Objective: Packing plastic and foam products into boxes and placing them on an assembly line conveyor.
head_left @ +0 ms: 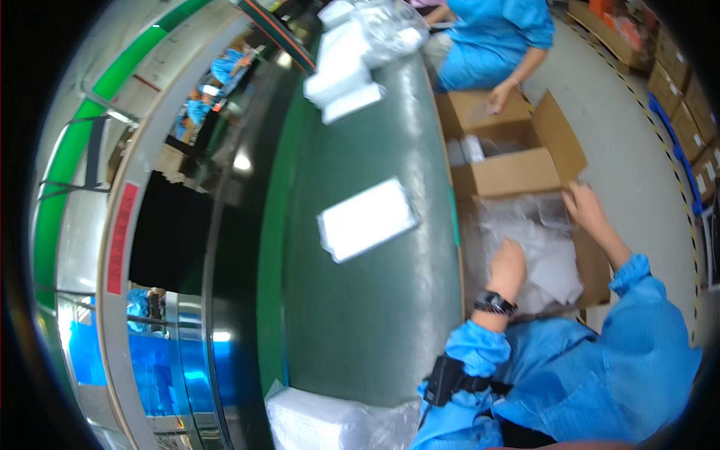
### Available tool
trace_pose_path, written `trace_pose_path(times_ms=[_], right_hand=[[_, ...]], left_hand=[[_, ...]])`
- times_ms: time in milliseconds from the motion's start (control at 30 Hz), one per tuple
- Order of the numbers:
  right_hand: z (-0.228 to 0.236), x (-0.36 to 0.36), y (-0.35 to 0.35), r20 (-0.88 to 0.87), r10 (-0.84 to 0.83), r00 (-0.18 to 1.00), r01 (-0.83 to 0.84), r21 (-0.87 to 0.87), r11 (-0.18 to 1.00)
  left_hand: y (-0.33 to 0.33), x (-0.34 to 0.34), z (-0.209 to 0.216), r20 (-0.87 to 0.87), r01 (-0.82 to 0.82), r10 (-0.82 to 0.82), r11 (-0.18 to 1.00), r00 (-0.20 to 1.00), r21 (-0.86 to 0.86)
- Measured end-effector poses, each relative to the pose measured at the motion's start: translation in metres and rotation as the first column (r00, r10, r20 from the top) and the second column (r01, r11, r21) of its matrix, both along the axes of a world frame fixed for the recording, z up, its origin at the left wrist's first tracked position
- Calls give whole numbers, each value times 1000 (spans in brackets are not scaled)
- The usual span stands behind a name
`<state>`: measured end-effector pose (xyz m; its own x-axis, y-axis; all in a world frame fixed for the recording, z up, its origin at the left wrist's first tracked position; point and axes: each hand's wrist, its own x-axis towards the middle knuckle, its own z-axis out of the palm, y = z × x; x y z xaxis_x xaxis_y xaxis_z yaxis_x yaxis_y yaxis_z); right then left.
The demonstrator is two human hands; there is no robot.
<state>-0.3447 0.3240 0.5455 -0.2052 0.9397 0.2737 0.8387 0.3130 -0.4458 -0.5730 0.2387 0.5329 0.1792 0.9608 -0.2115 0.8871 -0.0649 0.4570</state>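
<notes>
In front of me to the right stands an open cardboard box (pixel 594 259) filled with thin white pieces (pixel 551 262) and clear plastic. My left hand (pixel 508 264), with a dark watch at its wrist, is over the white pieces, its fingers curled; what they hold is hidden. At the box's far right corner my right hand (pixel 586 208) pinches the edge of a clear plastic bag (pixel 553 210).
Left of the box runs a green conveyor belt (pixel 360 300) carrying a white stack (pixel 367 219), a plastic-wrapped white bundle (pixel 330 424) and more white packs (pixel 341 64). A co-worker (pixel 491 37) in blue reaches into another open box (pixel 517 169) beyond mine.
</notes>
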Motion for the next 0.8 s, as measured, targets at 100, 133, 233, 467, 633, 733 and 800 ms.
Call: trace_pose_path(times_ms=[100, 133, 233, 467, 633, 733, 800], right_hand=[[24, 12, 17, 94, -174, 980, 168, 70, 983], [21, 21, 29, 106, -190, 976, 182, 76, 980], [13, 33, 67, -427, -223, 877, 66, -352, 934], [-7, -45, 169, -411, -530, 742, 482, -223, 848], [110, -205, 54, -618, 513, 596, -557, 143, 818], [132, -256, 25, -459, 581, 673, -594, 133, 793], [116, -279, 35, -348, 620, 704, -592, 194, 782]], left_hand=[[5, -8, 27, -20, 73, -76, 990, 997, -117], [5, -8, 28, -68, 91, -109, 970, 992, -225], [2, -2, 23, -106, 147, -196, 924, 975, -353], [0, -8, 25, -65, 157, -182, 948, 981, -276], [-6, -3, 15, -124, 133, -177, 944, 976, -301], [-9, 11, 13, -87, 164, -195, 944, 977, -285], [-10, 15, 14, -83, 161, -189, 950, 978, -266]])
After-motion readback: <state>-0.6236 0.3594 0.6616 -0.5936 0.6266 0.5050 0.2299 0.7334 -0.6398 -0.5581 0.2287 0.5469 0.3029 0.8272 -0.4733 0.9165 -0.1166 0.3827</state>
